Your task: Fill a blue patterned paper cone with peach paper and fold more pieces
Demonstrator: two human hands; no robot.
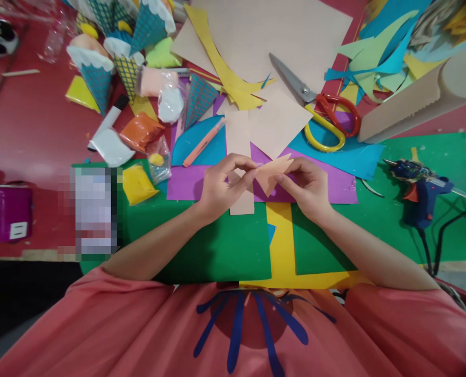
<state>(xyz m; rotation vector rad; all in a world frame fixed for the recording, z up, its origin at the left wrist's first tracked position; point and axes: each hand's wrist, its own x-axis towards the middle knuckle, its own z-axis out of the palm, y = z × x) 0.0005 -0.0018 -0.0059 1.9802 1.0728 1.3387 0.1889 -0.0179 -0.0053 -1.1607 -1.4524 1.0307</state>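
Observation:
A small folded piece of peach paper point(271, 173) is held up between both hands, over the purple sheet point(186, 183). My left hand point(227, 183) pinches its left end between thumb and fingertips. At its right side, the thumb and fingers of my right hand point(307, 183) close on the paper. Just beyond the hands lie a peach paper strip point(239, 136) and a larger peach piece with a pointed corner point(278, 120). Scissors point(309, 97) with one red and one yellow handle lie partly spread beyond my right hand.
A blue glue gun point(423, 196) with its cord rests on the green sheet point(225, 246) at right. Paper scraps point(378, 57) and a paper roll point(413, 94) lie behind it. Paper cones point(95, 78), bagged clay point(142, 131), a marker point(108, 120) and a pixelated rectangular object point(93, 209) are at left.

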